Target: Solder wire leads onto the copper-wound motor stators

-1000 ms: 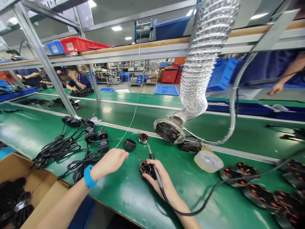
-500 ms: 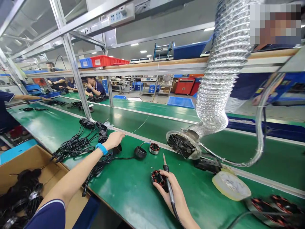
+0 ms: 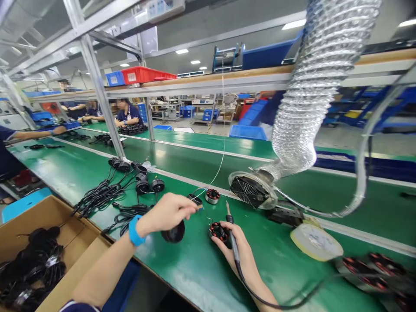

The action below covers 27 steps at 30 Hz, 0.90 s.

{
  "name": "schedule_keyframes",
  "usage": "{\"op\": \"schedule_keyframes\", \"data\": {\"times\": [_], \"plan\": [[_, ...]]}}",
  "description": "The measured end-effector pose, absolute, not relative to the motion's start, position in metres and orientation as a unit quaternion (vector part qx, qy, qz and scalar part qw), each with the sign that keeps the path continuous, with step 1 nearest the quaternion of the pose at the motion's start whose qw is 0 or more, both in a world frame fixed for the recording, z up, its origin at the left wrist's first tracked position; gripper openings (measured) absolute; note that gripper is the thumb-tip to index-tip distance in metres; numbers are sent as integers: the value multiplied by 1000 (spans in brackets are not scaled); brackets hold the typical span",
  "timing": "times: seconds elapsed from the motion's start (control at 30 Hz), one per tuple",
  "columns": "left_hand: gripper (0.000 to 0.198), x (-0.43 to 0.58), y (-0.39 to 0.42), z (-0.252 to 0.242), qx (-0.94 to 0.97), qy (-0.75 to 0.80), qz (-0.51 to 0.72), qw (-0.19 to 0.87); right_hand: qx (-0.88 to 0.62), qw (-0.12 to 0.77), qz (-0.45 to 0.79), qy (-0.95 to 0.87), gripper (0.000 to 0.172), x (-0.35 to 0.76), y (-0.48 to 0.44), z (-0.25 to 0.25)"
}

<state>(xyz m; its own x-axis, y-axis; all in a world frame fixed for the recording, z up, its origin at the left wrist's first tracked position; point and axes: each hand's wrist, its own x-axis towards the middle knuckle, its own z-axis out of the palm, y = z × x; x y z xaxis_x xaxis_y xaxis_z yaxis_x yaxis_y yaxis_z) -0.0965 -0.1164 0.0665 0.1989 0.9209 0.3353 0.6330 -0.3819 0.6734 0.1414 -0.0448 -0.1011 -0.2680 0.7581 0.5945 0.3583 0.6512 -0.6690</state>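
My left hand (image 3: 170, 212), with a blue wristband, pinches a thin solder wire (image 3: 218, 171) running down from the shelf. Directly below its fingers is a black round housing (image 3: 173, 233); whether they grip it too is hidden. My right hand (image 3: 242, 249) is closed around a soldering iron (image 3: 234, 251), tip pointing away from me, and a stator (image 3: 218, 232) with red-and-black windings between thumb and fingers. Beyond them, another stator (image 3: 212, 196) lies on the green bench beside a second black housing (image 3: 195, 199), partly covered by my left fingertips.
Black cables (image 3: 97, 197) with round housings lie at left, above a cardboard box (image 3: 76, 240) of similar parts. A fume fan (image 3: 248, 190) on a silver duct stands behind my right hand. A yellowish container (image 3: 316, 240) and more stators (image 3: 360, 275) are at right. Co-workers sit far left.
My left hand has moved right and toward me, drawing the solder wire closer to the stator, with a black housing now below it. My right hand keeps the iron and stator nearly in place.
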Motion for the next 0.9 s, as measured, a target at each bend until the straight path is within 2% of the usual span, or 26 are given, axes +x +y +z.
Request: {"op": "schedule_keyframes", "data": {"times": [0.13, 0.3, 0.5, 0.73, 0.9], "plan": [[28, -65, -113, 10, 702, 513, 317, 379, -362, 493, 244, -752, 38, 143, -65, -80], [23, -57, -96, -7, 625, 496, 359, 485, -370, 529, 291, -706, 26, 135, -88, -57], [23, -53, -95, 4, 648, 489, 325, 485, -353, 595, 358, -628, 18, 117, -91, -57], [28, -55, -90, 0, 652, 482, 331, 482, -369, 613, 392, -578, 22, 108, -88, -56], [32, -55, -87, 1, 663, 494, 320, 463, -378, 628, 399, -551, 19, 103, -90, -56]]}}
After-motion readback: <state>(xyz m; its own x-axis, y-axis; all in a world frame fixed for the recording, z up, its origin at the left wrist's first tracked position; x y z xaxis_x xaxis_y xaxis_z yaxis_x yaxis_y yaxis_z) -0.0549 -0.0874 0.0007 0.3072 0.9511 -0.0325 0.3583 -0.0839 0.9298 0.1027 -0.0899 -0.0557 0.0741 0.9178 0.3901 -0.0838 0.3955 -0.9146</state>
